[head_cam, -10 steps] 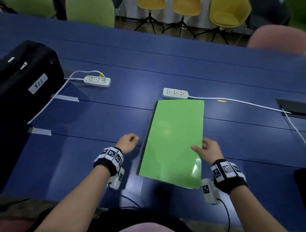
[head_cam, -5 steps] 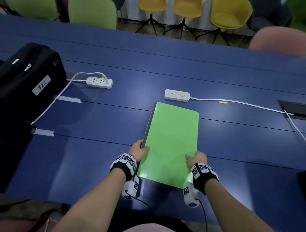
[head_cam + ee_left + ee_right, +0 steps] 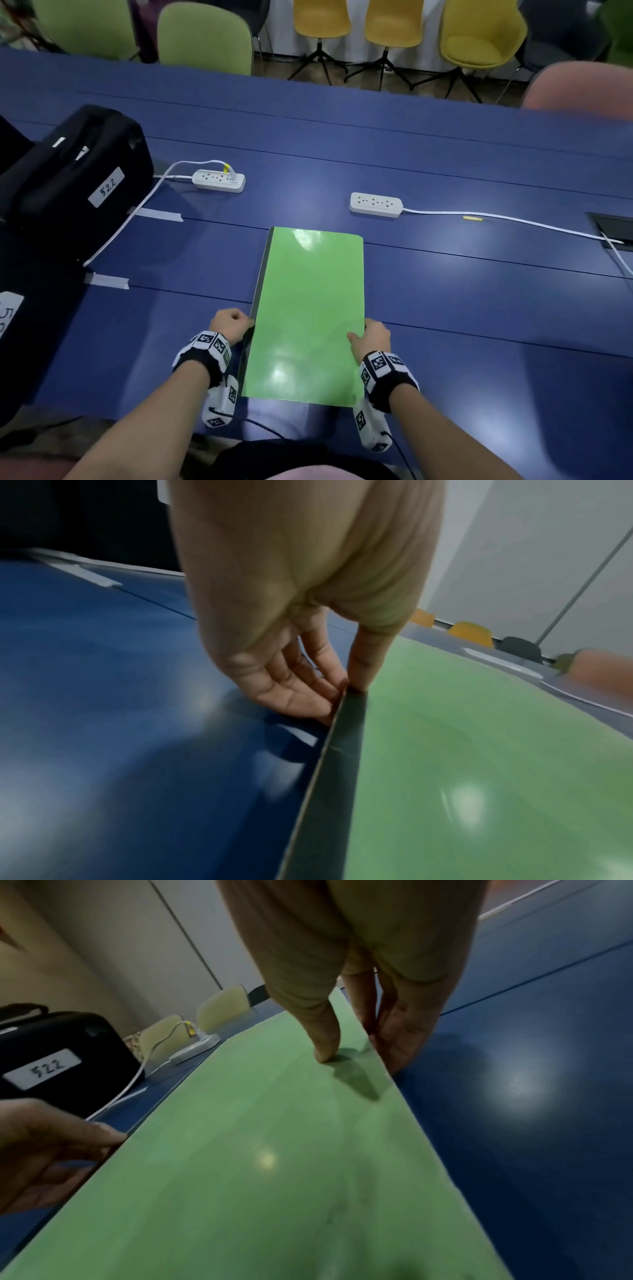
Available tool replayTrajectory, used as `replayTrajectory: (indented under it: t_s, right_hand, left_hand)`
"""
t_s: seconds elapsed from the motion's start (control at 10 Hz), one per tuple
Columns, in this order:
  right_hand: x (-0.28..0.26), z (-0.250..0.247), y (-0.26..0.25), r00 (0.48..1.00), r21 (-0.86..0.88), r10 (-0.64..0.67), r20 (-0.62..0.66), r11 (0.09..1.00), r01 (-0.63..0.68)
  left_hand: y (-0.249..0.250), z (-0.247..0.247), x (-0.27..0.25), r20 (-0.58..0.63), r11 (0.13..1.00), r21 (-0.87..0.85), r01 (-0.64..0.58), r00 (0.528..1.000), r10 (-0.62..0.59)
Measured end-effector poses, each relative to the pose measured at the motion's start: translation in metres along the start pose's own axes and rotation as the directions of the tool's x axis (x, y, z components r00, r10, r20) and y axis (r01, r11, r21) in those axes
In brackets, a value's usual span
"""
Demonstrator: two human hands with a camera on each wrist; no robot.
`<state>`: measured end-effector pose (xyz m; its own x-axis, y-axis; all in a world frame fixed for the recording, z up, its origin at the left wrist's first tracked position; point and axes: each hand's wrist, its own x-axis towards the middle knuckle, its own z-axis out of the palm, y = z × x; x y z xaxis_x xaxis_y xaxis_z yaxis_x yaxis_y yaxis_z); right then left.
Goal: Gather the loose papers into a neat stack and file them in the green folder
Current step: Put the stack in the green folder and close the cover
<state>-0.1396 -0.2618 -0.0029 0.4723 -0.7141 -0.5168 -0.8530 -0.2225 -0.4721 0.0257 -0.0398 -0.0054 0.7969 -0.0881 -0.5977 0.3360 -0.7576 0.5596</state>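
Fingers of both hands partly hidden beneath closed green folder (image 3: 306,315)

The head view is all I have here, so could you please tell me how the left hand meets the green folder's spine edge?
Observer: In the left wrist view the left hand has its thumb on top of the green folder, at the dark spine strip, with the fingers against the edge below.
Operator: Thank you. And the right hand?
Observer: In the right wrist view the right hand presses its thumb on the cover, while its fingers curl under the open edge.
Operator: Is that edge lifted?
Observer: Slightly, there; it sits just above the blue table.
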Motion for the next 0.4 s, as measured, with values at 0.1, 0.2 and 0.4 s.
replayTrajectory:
  t_s: [0.1, 0.2, 0.4]
  right_hand:
    - [-0.0017, -0.0013, 0.0017, 1.0, 0.002, 0.022, -0.001, 1.0, -0.022]
    - [0.0025, -0.0001, 0.0055, 1.0, 0.016, 0.02, -0.009, 1.0, -0.019]
    - [-0.0016, -0.0081, 0.0038, 1.0, 0.031, 0.011, 0.018, 0.999, -0.012]
  left_hand:
    - [-0.0006, 0.0034, -0.0038, -0.021, 1.0, 0.018, -0.018, 1.0, 0.018]
    - [-0.0018, 0.0086, -0.0053, -0.071, 0.998, -0.009, -0.056, 0.996, 0.056]
    - [-0.0051, 0.009, 0.0004, -0.054, 0.997, -0.072, -0.04, 0.998, 0.036]
